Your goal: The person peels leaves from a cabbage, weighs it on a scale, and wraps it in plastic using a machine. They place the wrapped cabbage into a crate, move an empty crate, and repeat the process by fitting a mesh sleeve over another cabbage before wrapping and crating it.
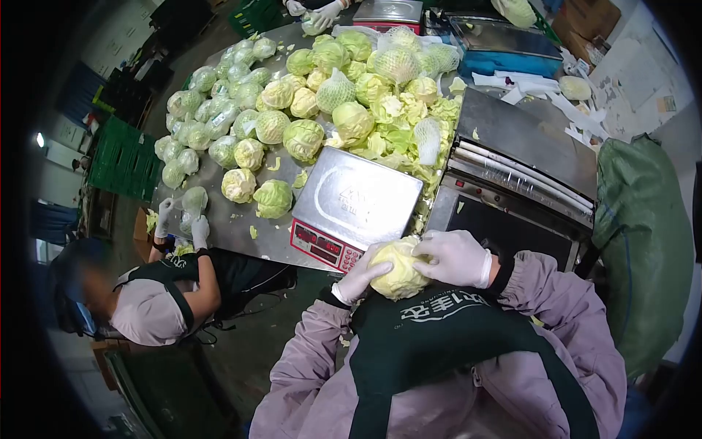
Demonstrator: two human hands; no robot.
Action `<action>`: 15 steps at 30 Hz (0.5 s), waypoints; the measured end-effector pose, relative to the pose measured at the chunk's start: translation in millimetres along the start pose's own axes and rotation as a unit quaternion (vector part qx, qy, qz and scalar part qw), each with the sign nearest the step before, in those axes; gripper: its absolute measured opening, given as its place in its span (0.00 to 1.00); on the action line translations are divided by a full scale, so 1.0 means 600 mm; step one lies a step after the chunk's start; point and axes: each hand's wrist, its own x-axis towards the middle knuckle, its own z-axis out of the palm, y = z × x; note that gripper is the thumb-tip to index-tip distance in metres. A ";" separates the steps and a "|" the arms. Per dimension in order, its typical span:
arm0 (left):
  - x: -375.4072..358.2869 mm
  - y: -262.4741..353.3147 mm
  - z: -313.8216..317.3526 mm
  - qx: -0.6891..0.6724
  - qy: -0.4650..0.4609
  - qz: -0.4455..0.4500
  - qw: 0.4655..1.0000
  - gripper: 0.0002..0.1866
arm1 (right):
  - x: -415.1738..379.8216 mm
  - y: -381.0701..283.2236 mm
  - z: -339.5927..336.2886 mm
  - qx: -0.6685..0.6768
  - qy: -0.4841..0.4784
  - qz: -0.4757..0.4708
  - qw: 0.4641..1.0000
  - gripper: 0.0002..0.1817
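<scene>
A pale yellow-green cabbage point(399, 269) is held close to my apron, in front of the scale. My gloved left hand point(357, 276) wraps round its left side. On the other side, the bent fingers of my gloved right hand point(457, 257) press against the cabbage's upper right; whether they pinch a leaf is too small to tell. Just beyond the cabbage stands a red digital scale point(358, 194) with a bare metal plate and lit red digits. To the right of the scale is a wrapping machine point(512, 186) with a roll of clear film.
Loose and net-wrapped cabbages point(303, 139) pile up behind the scale, beside torn leaves point(398, 128). Film-wrapped cabbages point(219, 110) lie farther left. A co-worker point(157, 300) at left handles a bagged cabbage. A green sack point(643, 249) stands at right, green crates point(124, 157) at far left.
</scene>
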 end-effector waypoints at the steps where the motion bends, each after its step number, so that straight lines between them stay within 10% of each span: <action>1: 0.000 -0.001 0.001 -0.022 -0.002 -0.004 1.000 0.37 | -0.001 -0.002 0.002 -0.010 0.002 -0.002 1.000 0.12; 15: 0.001 -0.025 -0.001 -0.146 -0.007 -0.035 0.989 0.35 | 0.007 0.046 0.008 -0.066 0.087 0.107 0.988 0.17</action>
